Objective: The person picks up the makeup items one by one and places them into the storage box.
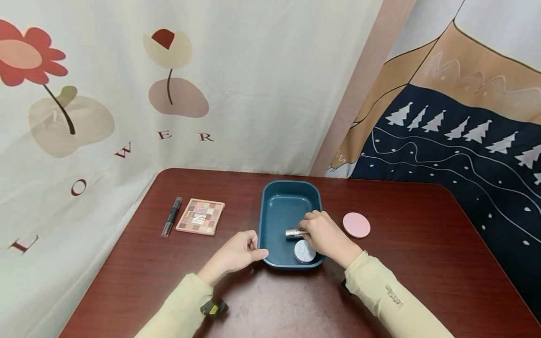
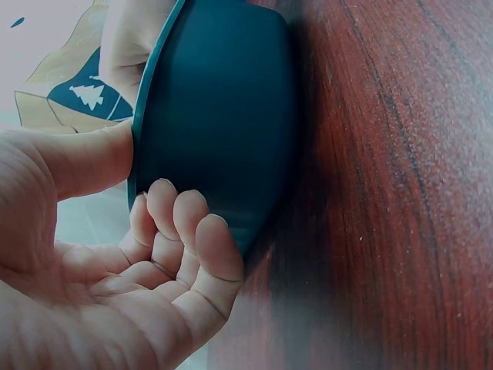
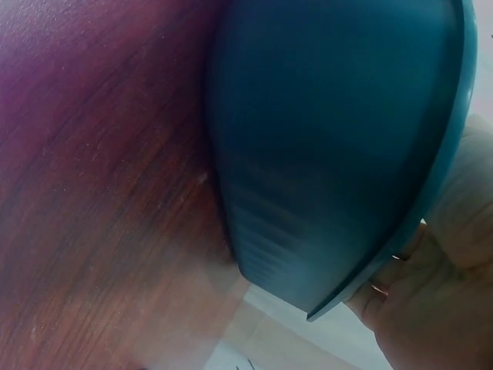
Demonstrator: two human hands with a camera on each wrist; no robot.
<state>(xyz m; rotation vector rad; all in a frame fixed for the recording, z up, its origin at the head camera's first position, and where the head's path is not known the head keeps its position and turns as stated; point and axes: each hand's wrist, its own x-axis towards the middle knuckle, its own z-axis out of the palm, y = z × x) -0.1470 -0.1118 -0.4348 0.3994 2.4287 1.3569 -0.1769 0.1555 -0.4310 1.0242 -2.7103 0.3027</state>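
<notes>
A deep blue rectangular tray (image 1: 270, 260) with rounded corners stands on the table. My left hand (image 1: 238, 251) grips its left rim near the front corner. In the left wrist view that hand's thumb lies at the rim, with the curled fingers against the outer wall. Over the tray's right side, my right hand (image 1: 323, 232) holds a shiny silver tube (image 1: 292, 234), which resembles a lipstick; the fingers cover its right end. Just in front of the tube, a round white-lidded jar (image 1: 305, 251) sits inside the tray. The right wrist view shows the tray's outer wall (image 3: 323, 146) and hides the tube.
Left of the tray lie an eyeshadow palette (image 1: 200, 217) and a dark pen-like stick (image 1: 171, 217) with clear ends. A round pink compact (image 1: 356, 225) lies to the right of the tray. Printed curtains hang behind the reddish-brown table (image 1: 414, 244).
</notes>
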